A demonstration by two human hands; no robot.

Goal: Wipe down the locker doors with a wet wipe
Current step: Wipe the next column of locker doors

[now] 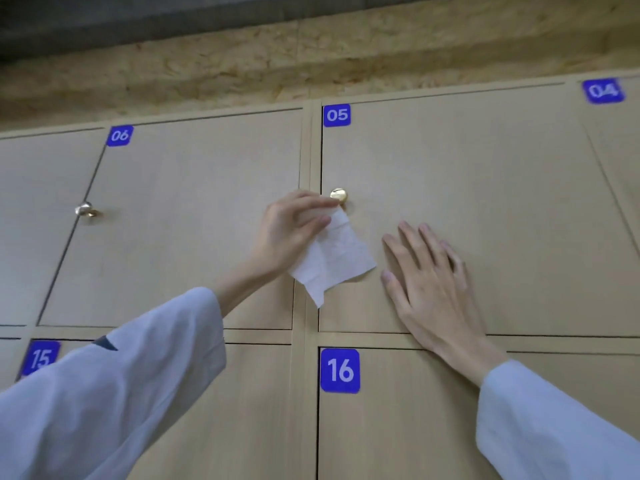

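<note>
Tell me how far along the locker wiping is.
Done: nothing shows as finished; no door looks visibly wet or streaked. In hand: the left hand pinches the wet wipe beside the knob of door 05, where the right hand rests flat. Left: doors 06 and 16 are untouched.

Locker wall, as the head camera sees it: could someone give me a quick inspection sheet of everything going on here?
Surface: door 05, pale wood, shut, with a gold knob.
Job's things: white wet wipe, crumpled, hanging just below that knob.
Clutter: nothing seen.
Hands: left hand pinches the wipe's top edge beside the knob; right hand lies flat on door 05, fingers straight.
Cables: nothing seen.
Surroundings: door 06 on the left with its own knob, door 16 below, blue number labels 04 and 15, rough board above the lockers.
</note>
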